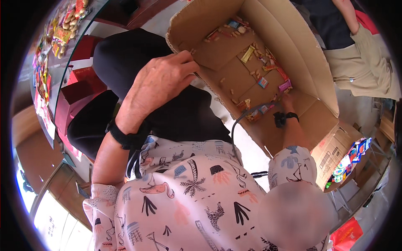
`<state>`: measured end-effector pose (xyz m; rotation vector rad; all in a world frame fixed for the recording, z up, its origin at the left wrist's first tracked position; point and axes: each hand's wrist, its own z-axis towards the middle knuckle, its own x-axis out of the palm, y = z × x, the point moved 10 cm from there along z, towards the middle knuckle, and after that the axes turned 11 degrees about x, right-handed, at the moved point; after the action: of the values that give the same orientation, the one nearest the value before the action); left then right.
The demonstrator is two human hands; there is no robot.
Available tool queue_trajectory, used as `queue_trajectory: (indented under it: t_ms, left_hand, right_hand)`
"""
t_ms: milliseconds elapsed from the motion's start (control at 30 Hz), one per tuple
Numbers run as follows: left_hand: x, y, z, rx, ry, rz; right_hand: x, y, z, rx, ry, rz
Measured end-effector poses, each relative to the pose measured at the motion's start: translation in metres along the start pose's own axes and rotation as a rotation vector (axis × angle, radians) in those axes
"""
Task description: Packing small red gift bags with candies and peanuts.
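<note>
A large open cardboard box (234,90) stands tilted in front of me. My left hand (163,81) is at its near left edge, fingers curled closed around the rim. My right hand (287,102) reaches down inside, at the box's right end, close beside a purple wrapped snack (285,85). Its fingers are too small and shadowed to show whether they hold anything. Peanuts in shells and small wrapped sweets lie scattered over the box bottom, among them a yellow packet (248,54) and a blue-and-red packet (263,82). A dark cable (238,121) loops over the near rim.
A glass table (79,35) at the upper left carries peanuts and packets. My black-trousered legs (138,54) are left of the box. Another person's beige clothing (362,62) shows at the right. Below it are a second carton (335,146) with colourful packets and a red bag (346,235).
</note>
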<state>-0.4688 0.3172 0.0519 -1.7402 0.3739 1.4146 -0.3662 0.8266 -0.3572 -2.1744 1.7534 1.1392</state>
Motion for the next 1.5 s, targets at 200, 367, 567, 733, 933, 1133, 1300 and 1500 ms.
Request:
queue_trajectory:
  t_ms: [200, 367, 567, 733, 933, 1133, 1300, 1500]
  left_hand:
    - [0.002, 0.001, 0.005, -0.064, 0.054, -0.006]
    - [0.005, 0.002, 0.006, -0.101, 0.080, -0.022]
    - [0.008, 0.006, 0.005, -0.137, 0.095, -0.044]
    - [0.009, 0.007, 0.009, -0.151, 0.103, -0.060]
    - [0.008, 0.008, 0.010, -0.136, 0.089, -0.085]
    - [0.004, 0.011, 0.005, -0.117, 0.057, -0.108]
    - [0.006, 0.011, 0.002, -0.103, 0.071, -0.074]
    - [0.006, 0.010, 0.002, -0.096, 0.077, -0.059]
  right_hand:
    - [0.031, -0.005, 0.003, -0.082, 0.047, -0.058]
    - [0.046, 0.006, 0.001, -0.162, 0.110, -0.039]
    - [0.060, -0.003, 0.008, -0.121, 0.290, 0.240]
    - [0.077, -0.035, 0.007, -0.104, 0.288, 0.154]
    - [0.138, -0.053, -0.078, -0.084, 0.493, -0.210]
    - [0.159, -0.038, -0.129, -0.002, 0.561, -0.310]
    - [0.179, -0.040, -0.114, -0.247, 0.604, -0.090]
    - [0.224, -0.002, -0.115, -0.809, 0.432, -0.622]
